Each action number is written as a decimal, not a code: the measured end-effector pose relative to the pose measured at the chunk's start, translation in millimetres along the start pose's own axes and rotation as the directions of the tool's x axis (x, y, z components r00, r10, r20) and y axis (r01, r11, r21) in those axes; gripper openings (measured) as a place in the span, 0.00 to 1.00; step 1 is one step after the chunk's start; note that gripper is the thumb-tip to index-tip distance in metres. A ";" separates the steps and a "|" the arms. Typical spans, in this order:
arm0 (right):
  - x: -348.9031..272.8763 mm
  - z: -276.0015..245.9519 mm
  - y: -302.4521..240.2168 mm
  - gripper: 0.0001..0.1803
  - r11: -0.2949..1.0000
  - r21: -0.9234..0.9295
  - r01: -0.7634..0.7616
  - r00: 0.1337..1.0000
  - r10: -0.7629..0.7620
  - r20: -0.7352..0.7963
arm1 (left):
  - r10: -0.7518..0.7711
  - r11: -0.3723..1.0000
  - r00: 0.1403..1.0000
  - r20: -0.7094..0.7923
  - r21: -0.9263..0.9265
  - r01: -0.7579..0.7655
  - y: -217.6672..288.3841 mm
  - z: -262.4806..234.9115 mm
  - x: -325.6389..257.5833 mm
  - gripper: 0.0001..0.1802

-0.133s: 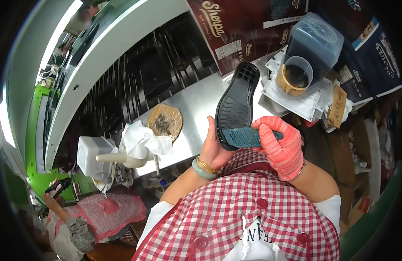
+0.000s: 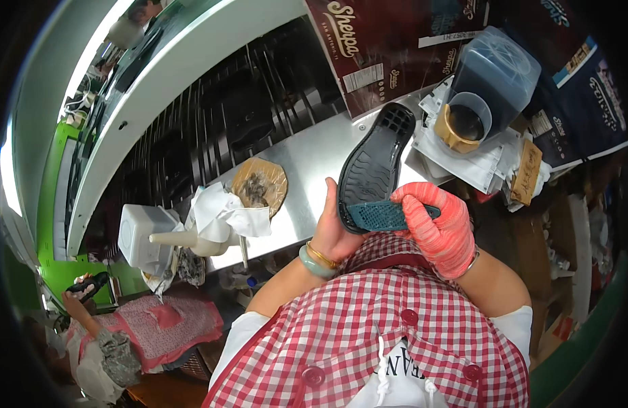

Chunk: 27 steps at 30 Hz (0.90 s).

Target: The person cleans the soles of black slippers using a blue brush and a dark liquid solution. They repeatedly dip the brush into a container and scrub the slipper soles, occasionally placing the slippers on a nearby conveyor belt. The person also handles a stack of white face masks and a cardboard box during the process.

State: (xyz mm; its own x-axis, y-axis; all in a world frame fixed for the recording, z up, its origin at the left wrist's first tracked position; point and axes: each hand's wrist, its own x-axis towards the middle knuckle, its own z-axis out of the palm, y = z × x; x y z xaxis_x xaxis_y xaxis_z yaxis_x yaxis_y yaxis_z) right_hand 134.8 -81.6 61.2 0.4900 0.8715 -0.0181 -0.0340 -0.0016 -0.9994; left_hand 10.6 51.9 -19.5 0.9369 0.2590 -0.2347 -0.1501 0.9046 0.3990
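Observation:
My bare left hand [image 2: 333, 228], with a gold and a pale green bracelet at the wrist, grips the lower left edge of a black shoe sole [image 2: 374, 166]. Its thumb points up along the rim, while the other fingers are hidden beneath. The sole's inner side faces up, ribbed in the middle with an open grid at the far end. My right hand [image 2: 440, 228], in a pinkish-red knitted glove, pinches a flat teal strip [image 2: 378, 215] with a netlike texture and a dark end. That strip lies across the sole's near end; whether it presses on the surface I cannot tell.
A metal ledge [image 2: 307, 153] borders a black slatted conveyor [image 2: 225, 115]. At the right, a cup of dark liquid [image 2: 463, 124] stands on papers beside a bluish plastic container [image 2: 501, 64]. Left are a stained round pad [image 2: 268, 180], white cloth [image 2: 215, 207] and a co-worker's arm [image 2: 86, 316].
The view has shifted slightly. The sole's far end leans a little more to the right. Both hands keep their holds, with the strip across the near end.

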 end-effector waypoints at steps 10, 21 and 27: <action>34.5 1.4 -1.7 0.13 0.975 0.003 -0.224 0.941 0.215 0.260 | -0.146 0.985 0.989 -0.035 0.089 0.148 19.1 -18.7 -0.6 0.38; 80.2 37.8 30.7 0.11 0.941 0.148 -0.303 0.914 0.244 0.323 | -0.456 0.841 0.886 -0.089 0.282 0.461 94.3 -55.1 12.0 0.34; 96.5 37.9 46.8 0.13 0.947 0.179 -0.267 0.930 0.205 0.305 | -0.559 0.696 0.800 -0.217 0.402 0.595 124.0 -69.0 36.5 0.37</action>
State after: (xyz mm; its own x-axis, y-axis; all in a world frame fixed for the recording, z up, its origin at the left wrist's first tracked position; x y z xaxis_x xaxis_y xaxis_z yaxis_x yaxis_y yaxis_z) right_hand 147.5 21.0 13.8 0.1833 0.9597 -0.2129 -0.3192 -0.1467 -0.9362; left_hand 4.4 196.9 -39.7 0.7653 -0.2253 -0.6029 0.5800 0.6476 0.4942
